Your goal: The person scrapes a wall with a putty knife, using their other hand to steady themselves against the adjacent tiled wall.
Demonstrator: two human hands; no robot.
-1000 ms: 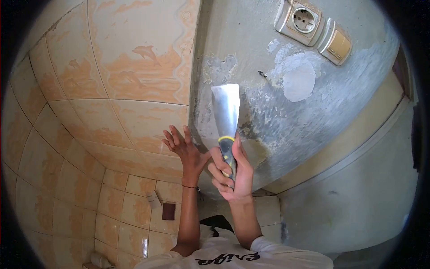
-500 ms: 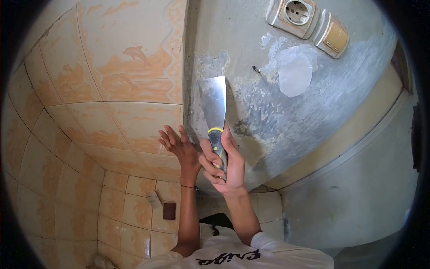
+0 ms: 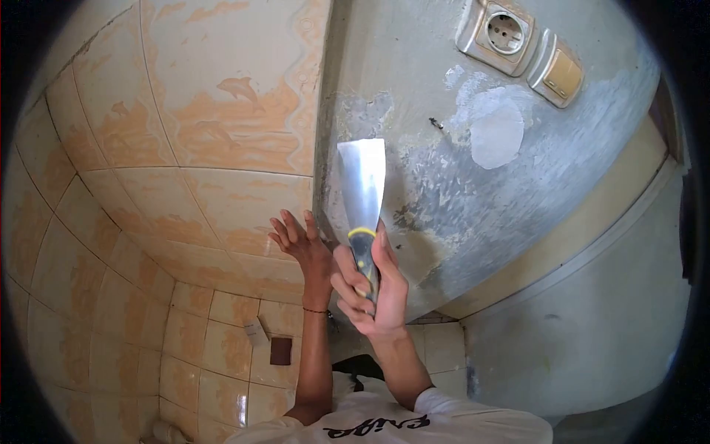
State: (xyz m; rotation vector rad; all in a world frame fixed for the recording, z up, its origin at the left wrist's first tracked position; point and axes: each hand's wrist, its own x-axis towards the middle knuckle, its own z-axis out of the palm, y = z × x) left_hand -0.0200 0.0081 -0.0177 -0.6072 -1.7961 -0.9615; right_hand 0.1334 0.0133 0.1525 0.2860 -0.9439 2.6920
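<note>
A putty knife with a wide metal blade and a dark grey and yellow handle is gripped in my right hand. Its blade points up, in front of the grey wall with its worn, flaking paint. My left hand, fingers spread, rests against the tiled wall near the edge where tile meets grey plaster. To the right of the blade, a smooth whitish patch marks the wall, with a small dark hole beside it.
A power socket and a light switch sit high on the grey wall. On the tiled floor below lie a brown square piece and a small pale piece. A cream-coloured frame runs along the right.
The putty knife and my right hand have come slightly lower, and the blade looks more upright. The view has shifted a little. My left hand stays on the tiles.
</note>
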